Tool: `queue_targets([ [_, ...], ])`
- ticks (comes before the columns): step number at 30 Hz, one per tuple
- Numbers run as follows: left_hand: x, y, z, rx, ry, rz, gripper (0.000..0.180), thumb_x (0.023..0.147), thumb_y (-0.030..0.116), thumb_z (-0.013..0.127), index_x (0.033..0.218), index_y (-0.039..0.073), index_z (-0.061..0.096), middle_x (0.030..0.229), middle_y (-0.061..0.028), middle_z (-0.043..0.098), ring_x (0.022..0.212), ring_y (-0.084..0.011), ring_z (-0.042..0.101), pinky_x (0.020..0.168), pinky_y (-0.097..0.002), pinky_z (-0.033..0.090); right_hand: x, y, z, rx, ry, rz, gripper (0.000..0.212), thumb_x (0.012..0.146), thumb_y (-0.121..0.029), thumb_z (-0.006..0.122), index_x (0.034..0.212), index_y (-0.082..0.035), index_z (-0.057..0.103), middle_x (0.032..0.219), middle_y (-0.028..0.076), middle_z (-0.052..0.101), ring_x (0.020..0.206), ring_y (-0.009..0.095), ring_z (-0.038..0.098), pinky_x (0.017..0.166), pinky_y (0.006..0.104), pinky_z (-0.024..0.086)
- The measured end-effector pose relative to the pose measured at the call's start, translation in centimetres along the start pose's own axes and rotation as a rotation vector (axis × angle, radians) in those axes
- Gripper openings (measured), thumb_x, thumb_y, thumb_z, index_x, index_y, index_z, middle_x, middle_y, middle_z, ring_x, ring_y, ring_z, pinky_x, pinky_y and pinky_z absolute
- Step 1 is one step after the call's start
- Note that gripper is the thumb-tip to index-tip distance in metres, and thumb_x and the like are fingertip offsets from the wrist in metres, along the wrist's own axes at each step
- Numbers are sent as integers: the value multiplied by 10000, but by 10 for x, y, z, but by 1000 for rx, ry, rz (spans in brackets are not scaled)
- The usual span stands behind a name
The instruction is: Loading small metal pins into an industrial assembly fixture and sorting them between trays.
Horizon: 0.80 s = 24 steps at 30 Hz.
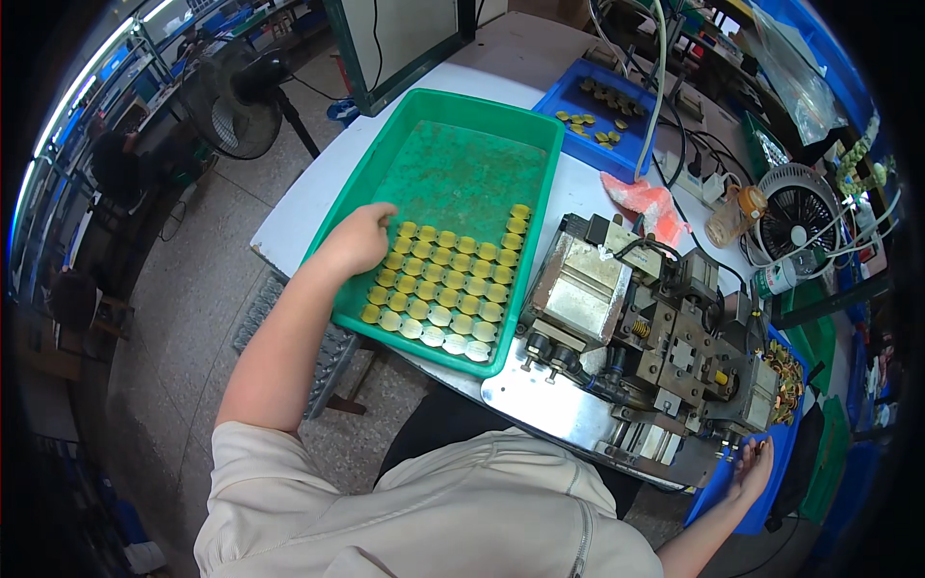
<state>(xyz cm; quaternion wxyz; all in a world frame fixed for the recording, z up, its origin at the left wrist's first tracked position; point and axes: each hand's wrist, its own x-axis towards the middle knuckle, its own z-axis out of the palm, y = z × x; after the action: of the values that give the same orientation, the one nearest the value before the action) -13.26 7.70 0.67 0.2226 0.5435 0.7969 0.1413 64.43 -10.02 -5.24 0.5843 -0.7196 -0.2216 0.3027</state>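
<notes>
Yellow discs point(425, 289) lie rowed — left hand point(359, 241) curled, right hand point(751, 476) cupped — any hold unclear.

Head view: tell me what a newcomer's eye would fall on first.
The bright green tray left of the machine would likely catch it first, its near part lined with rows of yellow pieces and the left hand over its left side. Next comes the bulky metal machine right of centre, with the right hand near its lower right end.
</notes>
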Motion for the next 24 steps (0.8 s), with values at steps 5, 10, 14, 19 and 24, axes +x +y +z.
queue_targets([
  [5,14,12,14,10,48,258,454,900,-2,454,1312,22,644,1343,-160,637,1196,-366,618,1066,-391,484,-20,-9,-5,269,13,-26,411,1017,-188,649,1385,-40,545,1114,69,717,878,75,676,573,152,449],
  [10,-3,14,23,-212,211,468,383,895,48,554,1264,6,649,1296,-159,658,1196,-330,614,1061,-386,473,-72,-71,35,291,42,-100,394,986,-191,710,1324,-29,588,1034,84,728,799,84,677,575,173,503],
  [14,-52,51,19,-428,218,351,287,986,58,549,1255,28,643,1219,-82,657,1079,-194,615,967,-317,483,-77,-107,54,469,-38,-148,338,1041,-292,632,1309,-85,625,1006,68,703,768,87,651,532,183,471],
  [19,-67,71,46,-786,167,379,256,1003,51,555,1243,7,634,1213,-98,655,1087,-182,607,957,-295,478,-106,-161,114,232,-30,-253,295,1041,-300,628,1227,-71,644,902,26,635,690,52,548,491,163,370],
  [24,-69,80,61,-815,165,347,226,1013,38,555,1221,-5,630,1202,-101,643,1075,-168,598,957,-281,469,-102,-155,152,165,-231,-175,216,1029,-255,640,1136,-68,653,838,12,588,650,45,454,484,166,305],
])
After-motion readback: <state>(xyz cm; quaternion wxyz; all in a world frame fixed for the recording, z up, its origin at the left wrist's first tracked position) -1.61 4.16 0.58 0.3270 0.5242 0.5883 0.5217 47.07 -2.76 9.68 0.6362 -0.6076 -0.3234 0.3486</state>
